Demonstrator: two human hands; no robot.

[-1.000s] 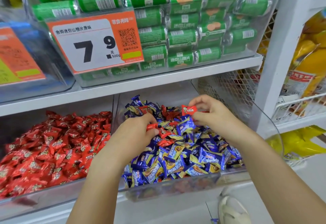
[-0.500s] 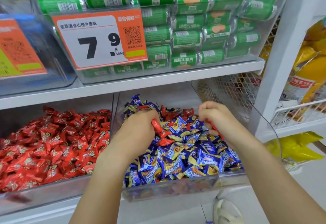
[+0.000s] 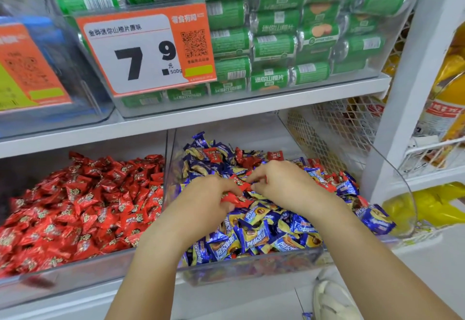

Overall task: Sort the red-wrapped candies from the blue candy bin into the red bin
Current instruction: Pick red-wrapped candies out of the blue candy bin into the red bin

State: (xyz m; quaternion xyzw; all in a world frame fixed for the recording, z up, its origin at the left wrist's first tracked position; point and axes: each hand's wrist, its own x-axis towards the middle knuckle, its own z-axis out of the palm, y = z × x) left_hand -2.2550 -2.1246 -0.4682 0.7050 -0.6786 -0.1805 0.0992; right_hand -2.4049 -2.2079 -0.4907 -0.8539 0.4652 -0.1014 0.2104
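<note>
White shop shelves (image 3: 201,115) fill the view, with two clear bins side by side on the lower level. At 9 o'clock from the centre stands the red bin (image 3: 75,277), full of red-wrapped candies. Just beside it, at 6 o'clock, stands the blue candy bin (image 3: 251,266), heaped with blue and yellow wrappers, and some red candies (image 3: 214,154) lie mixed among them, mostly at the far side of the heap, at 12 o'clock from the hands.

Both hands are over the middle of the blue candy bin, very near each other. The left hand (image 3: 201,201) has its fingers curled around several red candies (image 3: 234,200); red wrappers stick out under its fingers at 3 o'clock. The right hand (image 3: 284,183) points its fingers toward the left hand and seems to pinch one red wrapper (image 3: 239,180) between thumb and forefinger, but the fingers cover much of it, so I cannot be sure. The fingertips of both hands almost meet over this wrapper.

On the upper shelf, at 12 o'clock, a clear box holds green packets (image 3: 276,42) behind an orange price tag (image 3: 146,50). At 3 o'clock hang yellow bags (image 3: 450,88).
</note>
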